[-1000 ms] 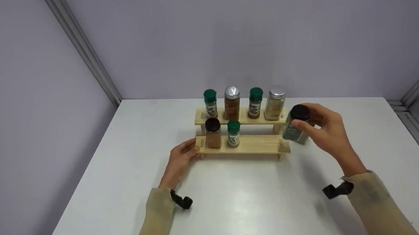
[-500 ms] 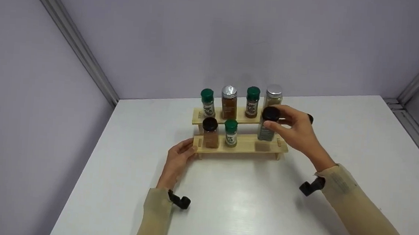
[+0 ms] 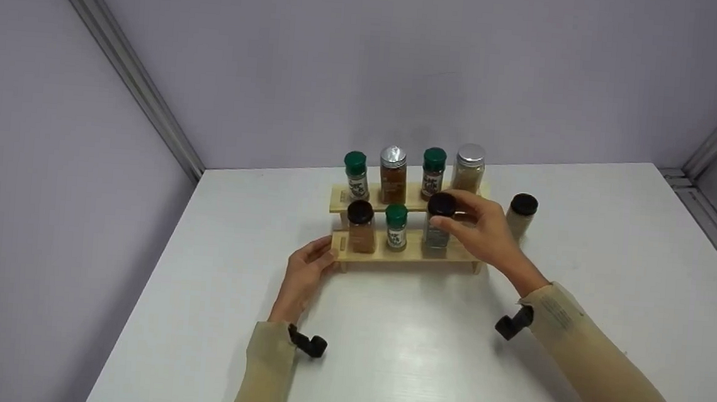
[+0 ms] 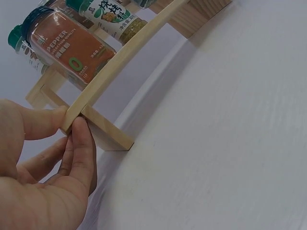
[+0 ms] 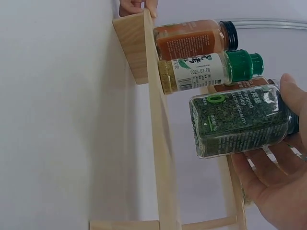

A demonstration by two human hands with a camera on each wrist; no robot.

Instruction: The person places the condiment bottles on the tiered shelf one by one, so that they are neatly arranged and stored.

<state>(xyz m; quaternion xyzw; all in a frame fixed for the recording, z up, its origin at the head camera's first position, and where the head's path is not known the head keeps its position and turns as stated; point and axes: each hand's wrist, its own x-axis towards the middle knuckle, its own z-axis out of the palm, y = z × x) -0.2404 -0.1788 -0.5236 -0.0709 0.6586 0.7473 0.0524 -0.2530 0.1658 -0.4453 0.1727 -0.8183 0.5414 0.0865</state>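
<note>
A two-tier wooden spice rack (image 3: 408, 255) stands on the white table. My left hand (image 3: 304, 276) pinches the left end of its lower shelf, thumb on top and fingers beneath. My right hand (image 3: 482, 235) grips a black-capped jar of chopped parsley (image 5: 240, 120) near its cap. The jar is upright over the lower shelf, its base a little above the board in the right wrist view. To its left on that shelf stand a small green-capped seasoning bottle (image 3: 397, 229) and a black-capped pepper jar (image 4: 72, 45) with orange-brown powder.
On the upper shelf stand a green-capped bottle (image 3: 356, 175), a silver-capped jar (image 3: 392, 181), another green-capped bottle (image 3: 433, 171) and a second silver-capped jar (image 3: 469, 168). A black-capped jar (image 3: 520, 218) is right of the rack. A wall (image 3: 416, 91) rises behind the table.
My right hand has carried the parsley jar leftward from beside the rack's right end to over the lower shelf, near the green-capped bottle. The black-capped jar at right has come into sight. My left hand stays put.
</note>
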